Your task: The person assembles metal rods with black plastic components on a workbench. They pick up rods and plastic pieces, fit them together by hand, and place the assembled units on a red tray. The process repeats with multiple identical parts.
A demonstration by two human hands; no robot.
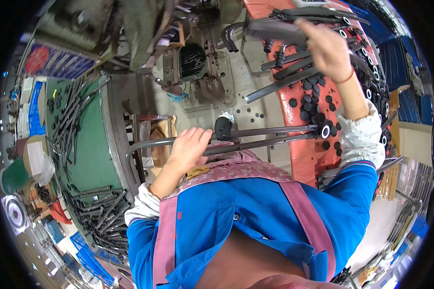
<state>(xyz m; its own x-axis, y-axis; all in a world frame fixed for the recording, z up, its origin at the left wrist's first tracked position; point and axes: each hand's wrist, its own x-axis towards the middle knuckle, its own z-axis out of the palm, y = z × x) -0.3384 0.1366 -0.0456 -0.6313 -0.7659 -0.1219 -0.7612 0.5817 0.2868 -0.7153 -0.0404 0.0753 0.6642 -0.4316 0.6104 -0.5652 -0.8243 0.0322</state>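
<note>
My left hand (190, 148) is closed around a dark metal tube frame (260, 131) in front of my apron. The frame has two long tubes that meet on the right at a black joint with a white ring (325, 131). A black rounded piece (223, 128) stands against the upper tube, just right of my left hand. Raised at the upper right, my right hand (329, 52) is closed on a dark, thick, bar-like tool (277, 32). Motion blurs the tool, so its exact kind is unclear.
A red-covered table (304, 164) on the right bears loose black round caps (307, 103) and dark tubes (275, 89). On the left, a green-topped bench (94, 166) holds piles of dark tubes (72, 120). Heavy machinery (197, 62) stands ahead, beside a cardboard box (161, 144).
</note>
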